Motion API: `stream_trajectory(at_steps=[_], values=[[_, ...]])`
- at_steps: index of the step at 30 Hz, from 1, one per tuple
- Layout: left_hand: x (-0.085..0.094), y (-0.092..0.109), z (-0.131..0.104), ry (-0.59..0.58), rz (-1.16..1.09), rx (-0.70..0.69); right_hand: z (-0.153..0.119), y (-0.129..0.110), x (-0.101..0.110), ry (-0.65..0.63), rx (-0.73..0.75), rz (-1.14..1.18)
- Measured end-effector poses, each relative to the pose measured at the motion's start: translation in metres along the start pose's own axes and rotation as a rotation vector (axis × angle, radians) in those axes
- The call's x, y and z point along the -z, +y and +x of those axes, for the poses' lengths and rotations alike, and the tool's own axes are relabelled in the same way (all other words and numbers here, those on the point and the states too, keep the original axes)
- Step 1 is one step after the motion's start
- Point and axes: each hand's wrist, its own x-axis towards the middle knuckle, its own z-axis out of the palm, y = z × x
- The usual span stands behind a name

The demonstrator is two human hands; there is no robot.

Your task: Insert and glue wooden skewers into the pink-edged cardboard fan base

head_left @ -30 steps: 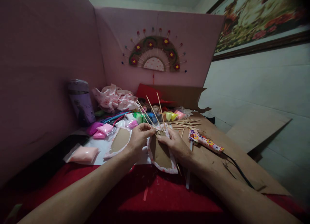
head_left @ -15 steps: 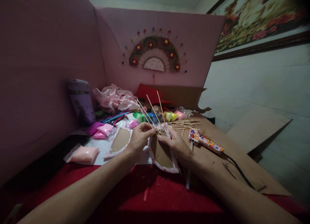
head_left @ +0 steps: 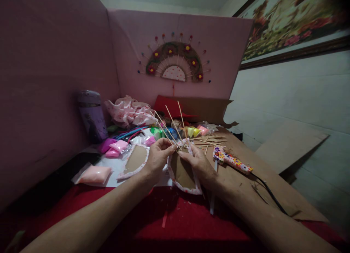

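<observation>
Beyond the cardboard piece [head_left: 182,171], thin sticks [head_left: 173,122] point away — left hand [head_left: 158,158] pinching near their base, right hand [head_left: 201,164] clasping the cardboard.

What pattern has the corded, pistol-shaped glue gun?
The glue gun has purple, red and yellow flowers, best in head view.

The glue gun [head_left: 232,160] wears purple, red and yellow flowers on white.

This looks like a craft corner in a home: beyond the hands [head_left: 179,156], a handmade fan decoration [head_left: 174,61] hangs on a pink panel [head_left: 131,30]; a framed picture [head_left: 298,30] hangs on the wall right of them, and craft packets [head_left: 95,174] and a glue gun [head_left: 232,159] lie on the red-covered desk [head_left: 131,224].
</observation>
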Motion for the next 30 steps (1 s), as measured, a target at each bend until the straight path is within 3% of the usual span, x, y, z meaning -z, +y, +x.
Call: stream_trajectory(at_steps=[11, 25, 30], values=[[-0.0014, -0.0006, 0.0008, 0.018, -0.045, -0.032, 0.0017, 0.002, -0.0031, 0.001, 0.108, 0.111], [-0.0022, -0.001, 0.0003, 0.021, -0.044, -0.086, 0.0003, 0.0018, -0.005, 0.01, 0.037, 0.196], [-0.0026, -0.0003, -0.0005, 0.034, -0.042, -0.085, 0.0002, 0.0002, -0.0048, 0.075, 0.026, 0.072]])
